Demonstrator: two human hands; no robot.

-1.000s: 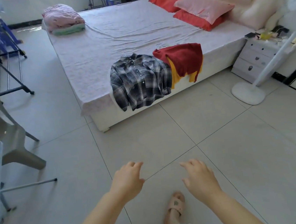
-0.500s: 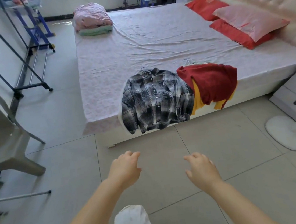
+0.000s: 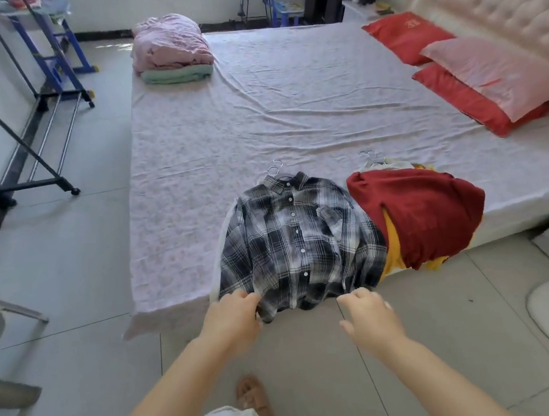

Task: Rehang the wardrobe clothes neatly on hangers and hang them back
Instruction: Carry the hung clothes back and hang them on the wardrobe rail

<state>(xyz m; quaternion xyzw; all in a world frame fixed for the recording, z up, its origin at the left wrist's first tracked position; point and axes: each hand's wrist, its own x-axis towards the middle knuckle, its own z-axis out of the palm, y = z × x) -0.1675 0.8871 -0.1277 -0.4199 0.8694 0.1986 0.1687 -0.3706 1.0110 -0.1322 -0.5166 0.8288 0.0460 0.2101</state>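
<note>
Head view: the person had stepped up to the bed [image 3: 290,111], and both hands, in mid-air half a second before, had reached the plaid shirt [image 3: 296,239] overhanging its edge. The left hand [image 3: 233,317] pinched the hem's corner. The right hand [image 3: 369,319] hovered loosely curled just beside the hem, holding nothing. Lifting the shirt looked imminent.

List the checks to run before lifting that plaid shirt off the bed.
1. Left hand grip on the plaid shirt hem: cannot tell; fingers reach the hem.
2. Right hand grip on the hem: not ok; nothing held yet.
3. Hanger hook in the collar: ok; it sticks out above it.
4. Shirt buttoned: ok.
5. Shirt free of the red garment: cannot tell; their edges meet.
6. Clothes rack in view: ok; left of the bed.
</note>
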